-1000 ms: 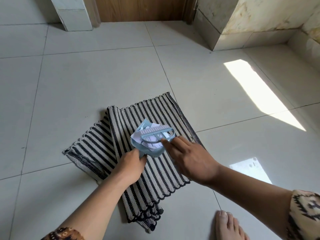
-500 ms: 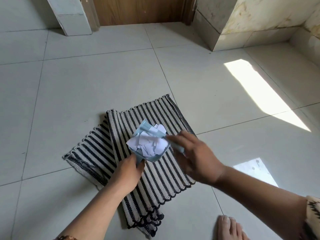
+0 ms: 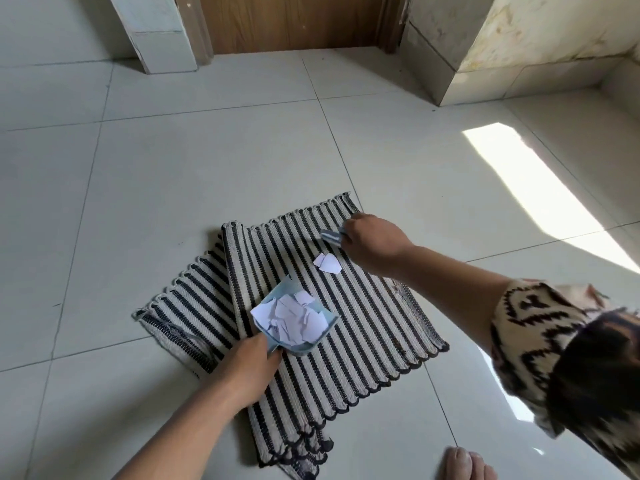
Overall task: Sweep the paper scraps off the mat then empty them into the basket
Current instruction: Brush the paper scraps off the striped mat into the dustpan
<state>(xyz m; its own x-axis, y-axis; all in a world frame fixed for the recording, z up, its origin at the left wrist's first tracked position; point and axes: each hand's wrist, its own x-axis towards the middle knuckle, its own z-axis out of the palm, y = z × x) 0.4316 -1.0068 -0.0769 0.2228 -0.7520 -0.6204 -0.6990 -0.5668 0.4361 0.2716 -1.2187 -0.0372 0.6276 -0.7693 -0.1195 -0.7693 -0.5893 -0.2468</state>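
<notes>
Left hand [image 3: 251, 367], lower centre, is clamped on the handle of the dustpan [image 3: 294, 325], which sits on the mat [image 3: 363, 323] piled with white scraps [image 3: 292, 318]. Keep the pan level, lip pressed to the weave (likely spills if tipped). Mid-frame, stray scraps [image 3: 328, 262] lie loose on the stripes. Right of them, right hand [image 3: 372, 242] grips the brush [image 3: 331, 236]; draw it in short strokes toward the pan. Basket not visible.

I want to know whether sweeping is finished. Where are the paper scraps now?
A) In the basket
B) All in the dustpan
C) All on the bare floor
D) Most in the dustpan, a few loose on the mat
D: the dustpan in the left hand is heaped with scraps, while loose scraps lie on the mat near the right hand with the brush.
</notes>
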